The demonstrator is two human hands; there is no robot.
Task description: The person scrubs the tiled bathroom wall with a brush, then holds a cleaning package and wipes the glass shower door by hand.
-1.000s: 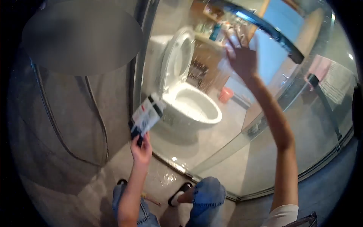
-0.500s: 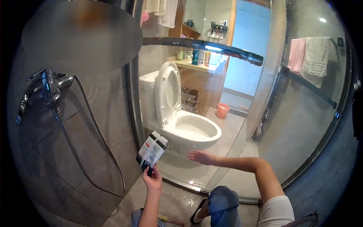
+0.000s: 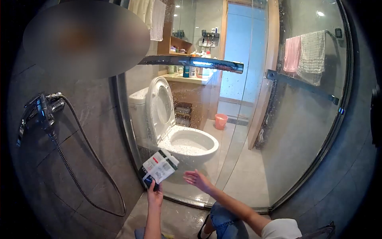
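Head | printed pack (image 3: 160,168) | lower end in left hand (image 3: 155,194)

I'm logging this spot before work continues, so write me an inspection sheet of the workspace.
Surface: tiled floor, shiny as if wet; glass panel speckled with droplets.
Things in hand: printed pack, tilted, by the glass.
Clutter: bottles on a counter beyond the glass; pink bucket on the floor.
Hands: left hand grips the pack; right hand open, holding nothing.
Cables: nothing seen; shower hose loops along the wall.
Surroundings: toilet, lid up; towels hanging.
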